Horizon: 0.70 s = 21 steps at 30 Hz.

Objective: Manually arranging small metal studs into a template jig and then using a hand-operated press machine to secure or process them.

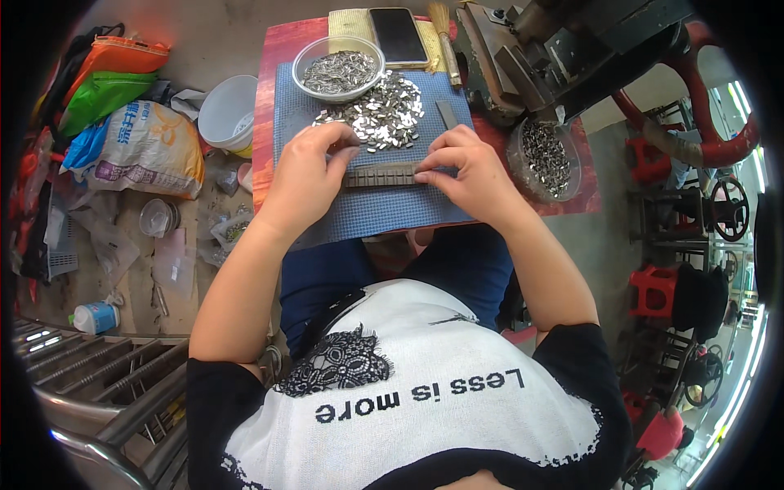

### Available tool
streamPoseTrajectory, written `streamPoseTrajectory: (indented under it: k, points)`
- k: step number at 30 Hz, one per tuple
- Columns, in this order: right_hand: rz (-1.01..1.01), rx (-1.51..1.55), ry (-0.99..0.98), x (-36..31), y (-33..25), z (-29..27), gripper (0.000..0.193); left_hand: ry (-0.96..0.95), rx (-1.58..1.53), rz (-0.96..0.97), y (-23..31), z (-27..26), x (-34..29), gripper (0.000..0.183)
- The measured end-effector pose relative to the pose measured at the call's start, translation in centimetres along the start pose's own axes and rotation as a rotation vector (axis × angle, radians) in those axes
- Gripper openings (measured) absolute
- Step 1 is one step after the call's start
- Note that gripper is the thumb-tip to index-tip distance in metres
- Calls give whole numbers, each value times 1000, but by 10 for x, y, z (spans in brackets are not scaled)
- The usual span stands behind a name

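Observation:
A slotted metal bar point(381, 175) lies crosswise on a blue textured mat point(298, 214). At its left end is my left hand point(309, 173), thumb and forefinger brought together in a pinch. Whatever may be between those fingertips is too small to make out. My right hand point(472, 170) grips the bar's right end between thumb and fingers. Just beyond the bar spreads a loose pile of small shiny metal pieces point(384, 118). Behind the pile, a clear round tub point(304, 59) holds many more such pieces. A flat grey metal strip point(447, 114) rests near my right fingers.
A phone point(398, 37) lies on a yellowish cloth point(349, 22), beside a brush point(445, 41). Dark machinery point(523, 61) with a red wheel point(710, 147) rises at right, above a clear bowl point(545, 159) of dark metal parts. Bags point(147, 151) and a white bucket point(229, 110) stand left.

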State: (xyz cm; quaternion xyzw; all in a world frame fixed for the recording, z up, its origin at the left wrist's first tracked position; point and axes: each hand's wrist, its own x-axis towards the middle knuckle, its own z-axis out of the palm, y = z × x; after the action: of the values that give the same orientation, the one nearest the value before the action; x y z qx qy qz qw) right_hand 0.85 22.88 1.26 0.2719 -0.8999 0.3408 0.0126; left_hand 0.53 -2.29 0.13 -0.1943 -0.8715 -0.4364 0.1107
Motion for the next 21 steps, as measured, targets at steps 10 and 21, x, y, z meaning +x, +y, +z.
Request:
streamPoseTrajectory:
  k: [10,21]
  points:
    - [85,-176,111,31,11,18,11,-168,-136,-194,-8,-5,-13,8]
    - [-162,23,-57,10,-2,0,11,-316,-74,-170,-5,-19,-4,12]
